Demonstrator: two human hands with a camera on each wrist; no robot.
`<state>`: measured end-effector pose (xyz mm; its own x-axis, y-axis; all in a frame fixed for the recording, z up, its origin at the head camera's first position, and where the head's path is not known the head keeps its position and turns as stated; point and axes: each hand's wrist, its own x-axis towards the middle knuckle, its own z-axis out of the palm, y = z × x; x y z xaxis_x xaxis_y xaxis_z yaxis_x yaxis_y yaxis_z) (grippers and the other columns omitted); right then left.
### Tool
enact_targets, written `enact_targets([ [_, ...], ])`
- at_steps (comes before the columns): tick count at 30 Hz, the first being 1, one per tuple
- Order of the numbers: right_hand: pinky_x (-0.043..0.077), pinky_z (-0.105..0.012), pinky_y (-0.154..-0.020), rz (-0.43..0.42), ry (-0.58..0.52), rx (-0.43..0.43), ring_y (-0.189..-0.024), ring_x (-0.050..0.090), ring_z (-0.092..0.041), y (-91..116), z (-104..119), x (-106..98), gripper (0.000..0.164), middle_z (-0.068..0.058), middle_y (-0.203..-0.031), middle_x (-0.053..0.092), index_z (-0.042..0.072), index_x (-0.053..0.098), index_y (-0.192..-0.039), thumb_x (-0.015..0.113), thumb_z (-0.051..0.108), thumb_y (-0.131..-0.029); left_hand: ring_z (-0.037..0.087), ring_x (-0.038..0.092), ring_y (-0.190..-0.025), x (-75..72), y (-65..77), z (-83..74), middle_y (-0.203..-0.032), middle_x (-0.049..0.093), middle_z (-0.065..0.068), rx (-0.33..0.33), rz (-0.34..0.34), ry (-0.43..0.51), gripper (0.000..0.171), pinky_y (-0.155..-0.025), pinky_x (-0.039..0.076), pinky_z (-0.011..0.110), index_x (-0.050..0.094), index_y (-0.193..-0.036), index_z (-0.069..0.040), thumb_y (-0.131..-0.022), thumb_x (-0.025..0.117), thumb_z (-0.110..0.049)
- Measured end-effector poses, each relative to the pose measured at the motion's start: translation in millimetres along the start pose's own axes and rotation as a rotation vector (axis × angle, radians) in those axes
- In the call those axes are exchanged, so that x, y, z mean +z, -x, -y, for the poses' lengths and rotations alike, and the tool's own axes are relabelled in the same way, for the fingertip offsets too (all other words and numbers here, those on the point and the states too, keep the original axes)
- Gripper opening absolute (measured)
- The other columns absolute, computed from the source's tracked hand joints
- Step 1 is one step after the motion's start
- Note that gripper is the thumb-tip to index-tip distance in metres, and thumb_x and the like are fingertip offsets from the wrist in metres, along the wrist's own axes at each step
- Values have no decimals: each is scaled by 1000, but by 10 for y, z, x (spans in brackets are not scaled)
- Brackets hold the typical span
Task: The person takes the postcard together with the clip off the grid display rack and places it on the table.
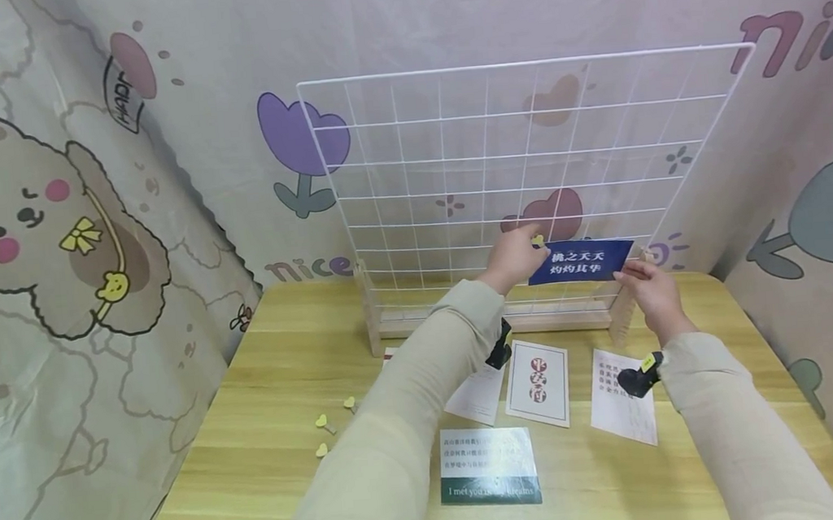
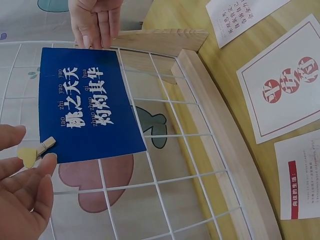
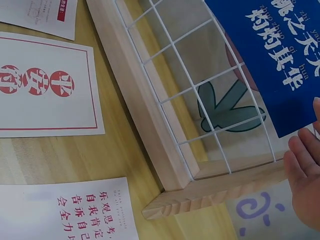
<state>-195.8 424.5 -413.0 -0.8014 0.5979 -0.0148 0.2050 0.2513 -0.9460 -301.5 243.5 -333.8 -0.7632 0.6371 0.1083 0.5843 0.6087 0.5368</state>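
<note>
A blue card (image 1: 581, 261) with white Chinese characters stands against the lower part of a white wire grid (image 1: 518, 154). At the card's left edge, my left hand (image 1: 519, 258) holds a small wooden clothespin (image 2: 47, 145) with a yellow heart (image 2: 29, 155). The clothespin overlaps the card's corner; whether it bites a grid wire cannot be made out. My right hand (image 1: 654, 298) pinches the card's opposite edge, fingertips (image 2: 95, 40) right at the border, partly cut off in the right wrist view.
Wooden feet (image 1: 620, 309) and a bar hold the grid upright. On the table (image 1: 254, 436) lie a white card with red print (image 1: 537, 383), a text card (image 1: 622, 407), a green-and-white card (image 1: 488, 466), and heart clothespins (image 1: 322, 422) at left. A printed curtain (image 1: 209, 56) hangs behind.
</note>
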Motion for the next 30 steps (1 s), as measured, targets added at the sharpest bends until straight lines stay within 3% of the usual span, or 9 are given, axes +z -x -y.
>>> enact_targets([
  [6,33,-38,-93,6,16,-18,-113,39,-32,-31,19,-11,50,-26,-126,36,-7,32,-128,49,18,-88,9,49,-103,-9,-48,19,-118,53,-6,22,-8,-103,40,-84,38,21,46,-125,-19,-86,53,-25],
  [10,34,-38,-92,-11,25,-21,-97,48,-17,-46,21,-21,46,-24,-120,43,-7,36,-125,50,17,-87,9,51,-101,-5,-69,32,-112,56,-7,31,-39,-134,32,-81,40,20,53,-118,-19,-86,52,-24],
  [14,39,-34,-87,-34,39,-43,-79,46,0,-43,20,-31,42,-3,-95,53,-9,41,-120,52,14,-86,8,53,-95,15,-79,37,-106,59,-8,15,-74,-133,26,-75,42,20,58,-112,-19,-87,51,-22],
  [16,41,-29,-84,-41,38,-56,-76,46,1,-34,16,-36,39,9,-84,51,-10,42,-117,52,12,-85,8,54,-93,24,-82,40,-103,60,-8,14,-89,-135,24,-74,43,20,60,-109,-19,-88,50,-21],
  [19,42,-23,-79,-48,27,-71,-75,47,1,-23,3,-38,37,17,-76,49,-11,43,-114,52,8,-85,7,55,-91,33,-84,45,-100,61,-9,17,-111,-146,21,-71,43,20,63,-105,-20,-88,50,-20],
  [25,43,-16,-71,-54,-3,-89,-68,47,5,-43,-34,-45,32,20,-70,48,-13,45,-109,53,3,-83,5,55,-87,36,-92,43,-95,62,-10,23,-128,-178,19,-70,43,19,65,-99,-21,-88,50,-22],
  [30,44,-11,-63,-52,-32,-120,-64,49,5,-34,-38,-53,23,11,-72,52,-14,48,-98,55,0,-82,5,56,-85,28,-113,19,-93,63,-11,29,-112,-264,17,-70,43,19,65,-97,-21,-85,54,-16],
])
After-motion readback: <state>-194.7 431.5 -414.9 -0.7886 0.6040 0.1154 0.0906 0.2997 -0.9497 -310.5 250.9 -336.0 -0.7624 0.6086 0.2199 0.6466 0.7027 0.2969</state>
